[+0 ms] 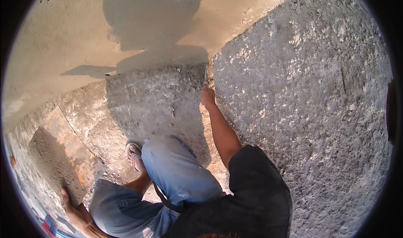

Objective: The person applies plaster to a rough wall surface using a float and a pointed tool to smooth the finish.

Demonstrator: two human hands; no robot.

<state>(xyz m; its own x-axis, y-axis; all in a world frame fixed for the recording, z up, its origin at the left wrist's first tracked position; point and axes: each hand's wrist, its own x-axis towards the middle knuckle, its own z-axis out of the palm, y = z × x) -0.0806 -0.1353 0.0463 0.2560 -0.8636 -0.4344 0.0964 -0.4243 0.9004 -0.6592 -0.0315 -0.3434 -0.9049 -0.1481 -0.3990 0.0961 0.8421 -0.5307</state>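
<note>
While the right hand point(208, 95) clasps a slim trowel point(206, 73) at the smooth wall's point(71, 32) lower edge, the left hand point(79, 215) meets the near edge of a board point(69, 127) bearing mortar point(52, 160); fingers hidden, grip cannot be told. Step, apparently: edge finishing. Next move calls for a steady blade.

black short-sleeved top point(252, 192) | faded blue jeans point(178, 164) | open sandal point(137, 157) | 2 bare hands point(208, 95)
</note>
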